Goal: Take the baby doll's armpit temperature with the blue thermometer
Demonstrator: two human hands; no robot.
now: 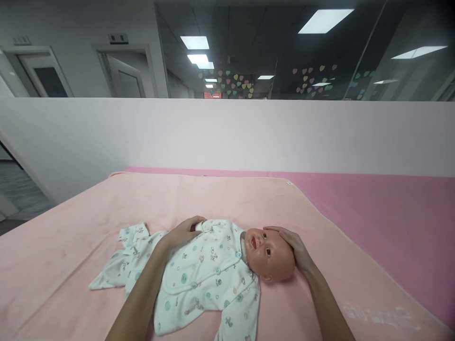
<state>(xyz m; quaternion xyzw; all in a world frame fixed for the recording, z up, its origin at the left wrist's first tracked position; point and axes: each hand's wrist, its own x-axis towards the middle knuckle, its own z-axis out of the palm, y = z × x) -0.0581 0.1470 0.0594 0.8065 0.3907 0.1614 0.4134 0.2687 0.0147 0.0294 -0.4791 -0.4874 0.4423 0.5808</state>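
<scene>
**Both hands on the doll, one at each end**

The left hand [183, 232] lies on the chest with its fingers curled over the far sleeve. The right hand [293, 247], well apart from it, cups the crown of the head [272, 258]. It looks like a steadying hold, body pinned lightly and head supported. The doll [213, 274], in a white printed suit [199, 289], lies face up on the peach blanket [71, 265]. Its long axis runs across the view, head to the right and legs to the left.
</scene>
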